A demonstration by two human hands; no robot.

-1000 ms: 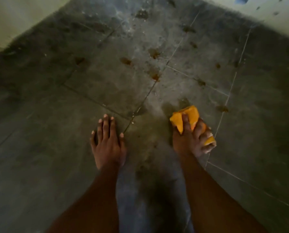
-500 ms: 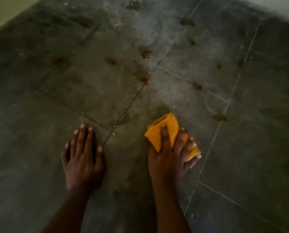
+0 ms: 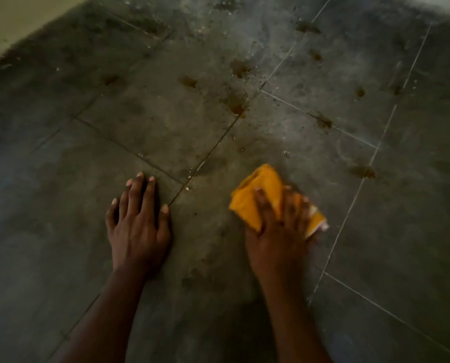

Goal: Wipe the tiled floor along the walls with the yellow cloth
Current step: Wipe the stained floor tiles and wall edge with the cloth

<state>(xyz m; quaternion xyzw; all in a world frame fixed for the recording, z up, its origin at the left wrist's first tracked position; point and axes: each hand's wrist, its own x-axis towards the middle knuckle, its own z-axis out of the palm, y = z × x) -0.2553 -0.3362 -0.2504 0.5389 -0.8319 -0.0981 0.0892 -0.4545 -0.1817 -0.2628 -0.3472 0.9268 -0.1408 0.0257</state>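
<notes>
Yellow cloth (image 3: 255, 203), lower right: soft, light, bunched; right hand (image 3: 279, 231) grasps its top. Left hand (image 3: 137, 226) released, flat on tiled floor (image 3: 140, 121).

Grey tiled floor (image 3: 150, 132) under brown stains (image 3: 238, 68), yellow cloth (image 3: 264, 195), flat left hand (image 3: 137, 226)
</notes>
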